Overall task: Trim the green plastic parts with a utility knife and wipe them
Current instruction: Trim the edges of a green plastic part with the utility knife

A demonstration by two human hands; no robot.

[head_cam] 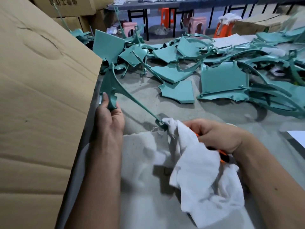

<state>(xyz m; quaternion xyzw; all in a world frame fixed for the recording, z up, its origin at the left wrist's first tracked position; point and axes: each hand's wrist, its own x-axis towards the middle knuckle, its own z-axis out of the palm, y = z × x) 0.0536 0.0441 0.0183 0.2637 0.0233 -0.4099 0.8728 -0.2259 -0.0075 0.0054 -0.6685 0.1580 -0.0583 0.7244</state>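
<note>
Head view: left hand [110,117] grips the broad end of a green part [110,90], fingers [105,99] and thumb curled round it, holding it up off the surface [206,113] so the thin arm runs free toward the right hand [212,135]. Right fingers curled tight, holding a white cloth [198,171] and an orange knife [221,154] together; blade not visible. Cloth tip sits at the part's far end, just beyond the right fingers — looks like wiping, knife kept in hand probably to save swapping tools. Ahead of both sets of fingers, well apart, a loose pile of green parts [222,78] sprawls over the grey surface. Just left of the left fingers, a big cardboard box [41,96] leans close. Room beyond: more boxes, orange and pink stools [197,24], dark-legged tables along the back
</note>
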